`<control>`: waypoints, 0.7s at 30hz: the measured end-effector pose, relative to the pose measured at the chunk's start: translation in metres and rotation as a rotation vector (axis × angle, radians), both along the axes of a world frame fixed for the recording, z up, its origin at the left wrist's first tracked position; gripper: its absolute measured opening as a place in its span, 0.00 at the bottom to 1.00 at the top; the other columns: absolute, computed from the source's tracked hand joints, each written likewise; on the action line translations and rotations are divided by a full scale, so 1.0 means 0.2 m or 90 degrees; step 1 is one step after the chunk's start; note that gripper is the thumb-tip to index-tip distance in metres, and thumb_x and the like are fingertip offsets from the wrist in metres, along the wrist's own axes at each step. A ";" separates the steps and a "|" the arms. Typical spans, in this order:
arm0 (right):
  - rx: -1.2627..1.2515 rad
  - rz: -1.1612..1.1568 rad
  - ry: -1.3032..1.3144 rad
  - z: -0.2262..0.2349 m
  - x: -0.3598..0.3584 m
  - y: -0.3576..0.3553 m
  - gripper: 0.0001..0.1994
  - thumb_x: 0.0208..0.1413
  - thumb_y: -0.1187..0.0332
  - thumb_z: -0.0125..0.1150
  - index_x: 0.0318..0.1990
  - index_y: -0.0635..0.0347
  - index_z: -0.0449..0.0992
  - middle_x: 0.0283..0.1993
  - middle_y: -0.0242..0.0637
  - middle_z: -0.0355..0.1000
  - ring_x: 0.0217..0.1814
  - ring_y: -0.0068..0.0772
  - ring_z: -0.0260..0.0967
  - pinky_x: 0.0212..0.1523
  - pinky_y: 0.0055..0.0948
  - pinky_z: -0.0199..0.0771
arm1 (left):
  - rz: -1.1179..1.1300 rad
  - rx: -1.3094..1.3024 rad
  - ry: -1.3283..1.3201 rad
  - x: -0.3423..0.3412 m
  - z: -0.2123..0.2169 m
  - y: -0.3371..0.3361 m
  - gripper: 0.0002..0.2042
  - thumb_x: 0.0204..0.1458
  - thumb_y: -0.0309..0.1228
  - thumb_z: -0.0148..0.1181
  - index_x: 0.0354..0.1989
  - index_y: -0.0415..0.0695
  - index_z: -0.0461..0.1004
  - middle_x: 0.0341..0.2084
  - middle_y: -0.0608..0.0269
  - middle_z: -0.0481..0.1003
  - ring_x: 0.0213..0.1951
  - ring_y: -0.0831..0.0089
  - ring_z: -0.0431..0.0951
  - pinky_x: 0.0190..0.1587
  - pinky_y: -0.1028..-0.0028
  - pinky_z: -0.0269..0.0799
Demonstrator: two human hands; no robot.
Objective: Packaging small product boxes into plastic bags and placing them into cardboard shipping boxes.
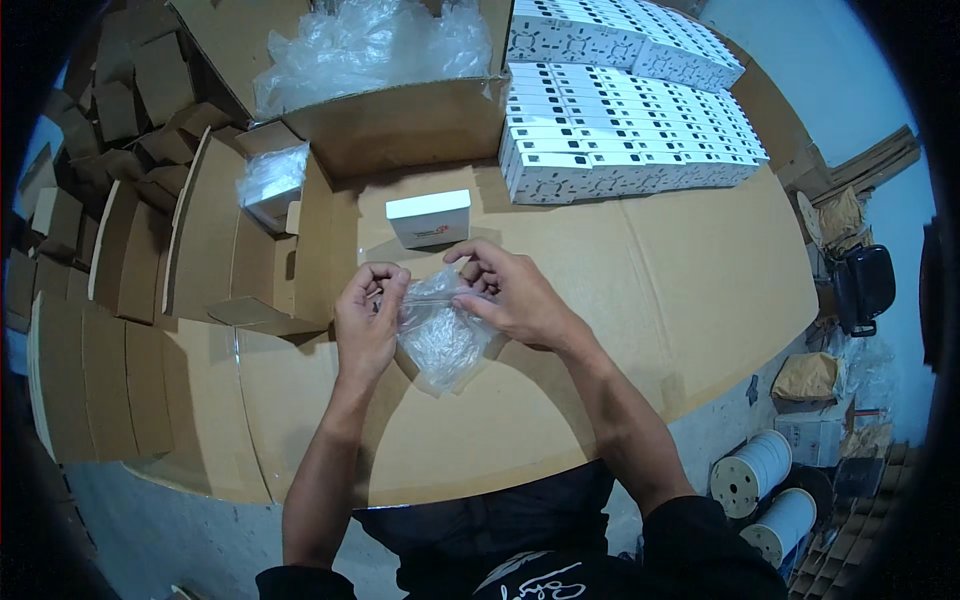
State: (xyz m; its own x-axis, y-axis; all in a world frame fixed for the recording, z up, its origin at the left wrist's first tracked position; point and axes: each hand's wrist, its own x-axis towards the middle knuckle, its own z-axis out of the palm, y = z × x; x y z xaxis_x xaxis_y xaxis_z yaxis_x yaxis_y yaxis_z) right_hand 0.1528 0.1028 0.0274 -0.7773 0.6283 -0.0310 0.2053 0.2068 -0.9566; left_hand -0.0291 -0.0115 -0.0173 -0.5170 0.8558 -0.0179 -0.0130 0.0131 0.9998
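Note:
Between my hands hangs a crinkled clear plastic bag (442, 345), its upper edge stretched sideways. My left hand (370, 310) pinches that edge at the left with thumb and fingers. At the right end my right hand (515, 295) grips the same edge, its thumb pressed to the plastic. Just beyond the bag, a small white box (430, 220) with a small red mark stands on the cardboard-covered table (660, 300). Whether anything lies inside the bag I cannot tell.
A carton with clear plastic bags (380, 45) stands at the back. Stacked white boxes (630, 130) fill the back right. To the left, an open carton (240, 245) holds a plastic-wrapped bundle (275, 175), beside more cartons (100, 375). Cable spools (750, 475) lie low at right.

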 end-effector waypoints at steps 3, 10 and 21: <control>-0.113 0.023 -0.022 0.01 0.04 0.03 0.22 0.55 0.78 0.68 0.57 0.63 0.69 0.34 0.31 0.71 0.34 0.21 0.69 0.38 0.27 0.73 | 0.031 0.025 -0.018 -0.02 0.06 0.01 0.06 0.63 0.28 0.62 0.42 0.39 0.75 0.32 0.70 0.73 0.33 0.85 0.71 0.37 0.84 0.68; -0.170 0.111 0.038 -0.01 0.10 0.07 0.19 0.58 0.76 0.68 0.56 0.66 0.71 0.35 0.26 0.69 0.32 0.15 0.64 0.32 0.19 0.69 | -0.025 0.123 -0.060 -0.01 0.04 0.03 0.13 0.54 0.20 0.69 0.44 0.40 0.72 0.37 0.69 0.70 0.39 0.84 0.70 0.42 0.82 0.68; -0.385 -0.045 0.147 -0.05 0.08 0.06 0.12 0.59 0.78 0.64 0.50 0.63 0.75 0.36 0.26 0.71 0.35 0.15 0.69 0.32 0.17 0.68 | -0.154 0.094 -0.137 -0.01 0.08 0.02 0.27 0.46 0.15 0.72 0.55 0.39 0.68 0.44 0.60 0.72 0.49 0.74 0.74 0.53 0.76 0.75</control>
